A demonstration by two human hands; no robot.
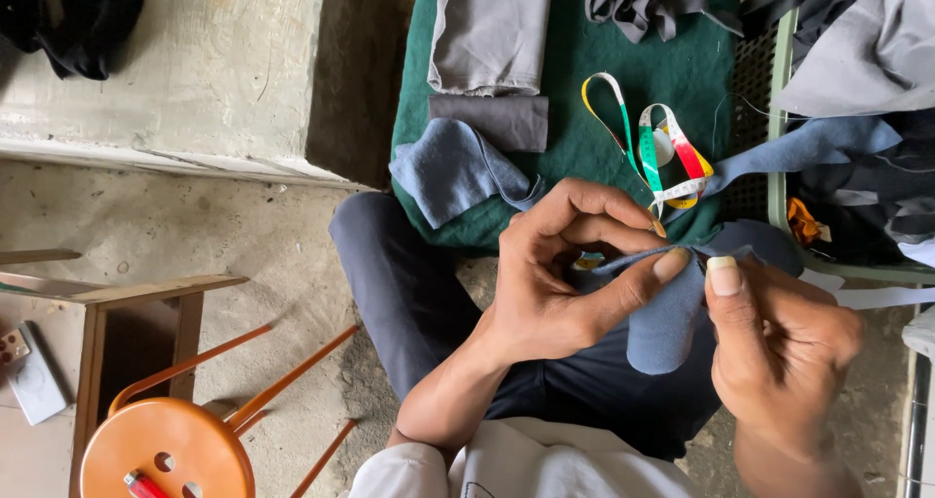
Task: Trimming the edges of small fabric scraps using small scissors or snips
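My left hand (565,269) pinches the edge of a small blue-grey cloth piece (667,323) between thumb and fingers, held over my lap. My right hand (779,352) grips the same piece from the right, thumb up against its top edge. The cloth hangs folded between the two hands. Whether a needle is in either hand is too small to tell. Just beyond the hands a multicoloured measuring tape (657,152) lies looped on a green felt mat (604,128).
On the mat lie a light grey folded cloth (492,31), a dark grey patch (492,120), a blue-grey piece (453,167) and a crumpled strip (633,1). A green basket (784,186) of fabrics stands at right. An orange stool (166,449) and wooden frame (136,308) stand at left.
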